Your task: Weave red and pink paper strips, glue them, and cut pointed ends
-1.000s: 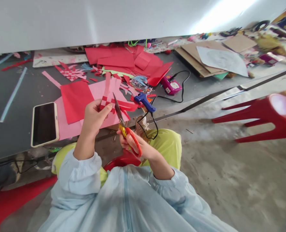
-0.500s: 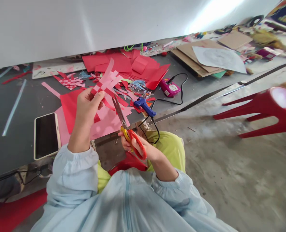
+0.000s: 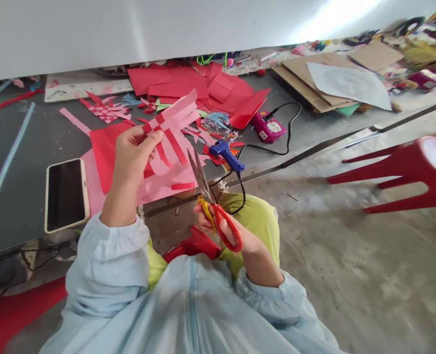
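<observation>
My left hand [image 3: 131, 152] pinches a woven red and pink paper piece [image 3: 171, 123], lifted above the table edge with its loose strips fanning up and right. My right hand [image 3: 221, 228] grips red-handled scissors [image 3: 210, 201], blades closed and pointing up toward the paper, a short gap below it. Both hands are over my lap, in front of the grey table [image 3: 26, 147].
On the table lie a phone [image 3: 65, 194], red and pink paper sheets [image 3: 109, 147], a blue glue gun [image 3: 227, 155] with black cord, a pink device [image 3: 269, 129], another woven piece [image 3: 105, 110] and cardboard [image 3: 313, 78]. A red plastic stool [image 3: 405, 172] stands at right.
My left hand lifted the woven paper up off the table and away from the scissors. My right hand dropped lower and to the right with the scissors.
</observation>
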Demonstrator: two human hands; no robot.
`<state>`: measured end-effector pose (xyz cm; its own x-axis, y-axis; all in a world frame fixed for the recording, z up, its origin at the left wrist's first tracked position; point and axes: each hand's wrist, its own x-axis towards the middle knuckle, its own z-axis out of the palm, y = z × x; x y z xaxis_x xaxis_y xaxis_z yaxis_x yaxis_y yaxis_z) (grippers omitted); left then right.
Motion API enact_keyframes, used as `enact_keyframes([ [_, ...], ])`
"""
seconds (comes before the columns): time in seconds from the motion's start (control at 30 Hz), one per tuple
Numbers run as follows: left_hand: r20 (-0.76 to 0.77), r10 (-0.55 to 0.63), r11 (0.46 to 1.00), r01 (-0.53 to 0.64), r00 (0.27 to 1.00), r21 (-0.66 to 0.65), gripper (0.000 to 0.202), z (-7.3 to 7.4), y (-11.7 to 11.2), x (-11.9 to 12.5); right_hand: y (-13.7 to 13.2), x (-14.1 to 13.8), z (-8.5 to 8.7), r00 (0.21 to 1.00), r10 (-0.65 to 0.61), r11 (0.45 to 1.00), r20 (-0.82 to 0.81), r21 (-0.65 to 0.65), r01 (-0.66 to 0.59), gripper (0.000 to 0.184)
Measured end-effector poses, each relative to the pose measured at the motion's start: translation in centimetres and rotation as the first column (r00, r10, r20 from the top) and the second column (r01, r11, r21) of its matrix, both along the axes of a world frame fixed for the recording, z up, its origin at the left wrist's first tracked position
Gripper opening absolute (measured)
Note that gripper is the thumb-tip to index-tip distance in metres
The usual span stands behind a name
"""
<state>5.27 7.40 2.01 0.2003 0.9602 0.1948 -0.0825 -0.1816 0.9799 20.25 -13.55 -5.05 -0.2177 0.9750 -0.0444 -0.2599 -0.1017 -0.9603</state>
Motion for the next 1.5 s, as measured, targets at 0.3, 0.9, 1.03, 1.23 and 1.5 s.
enact_keyframes([
  [0.3, -0.1, 0.006, 0.994, 0.005, 0.995, 0.113, 0.01, -0.7, 0.1, -0.9, -0.1, 0.1, -0.2, 0.998, -0.058, 0.998, -0.005, 0.016, 0.058, 0.052],
  [0.9, -0.072, -0.02, 0.999, 0.018, 0.997, -0.028, 0.028, -0.7, -0.1, -0.1, -1.5, 2.1, -1.0, 0.989, -0.145, 0.988, 0.003, -0.058, 0.145, 0.053],
  [1.03, -0.111, -0.021, 0.999, 0.025, 0.994, 0.038, 0.019, -1.3, 0.1, -0.1, -1.5, 1.9, -0.7, 0.986, -0.166, 0.984, 0.012, -0.057, 0.166, 0.054],
  [1.23, -0.158, -0.042, 0.999, 0.045, 0.987, 0.011, 0.007, -1.4, -0.1, -0.1, -1.3, 1.7, -0.9, 0.987, -0.159, 0.987, -0.014, -0.028, 0.159, 0.05],
  [1.5, -0.17, 0.031, 0.995, -0.047, 0.985, -0.091, 0.059, -1.5, 0.5, 0.5, -1.2, 1.6, -0.5, 0.996, -0.087, 0.996, 0.005, -0.009, 0.087, 0.048],
])
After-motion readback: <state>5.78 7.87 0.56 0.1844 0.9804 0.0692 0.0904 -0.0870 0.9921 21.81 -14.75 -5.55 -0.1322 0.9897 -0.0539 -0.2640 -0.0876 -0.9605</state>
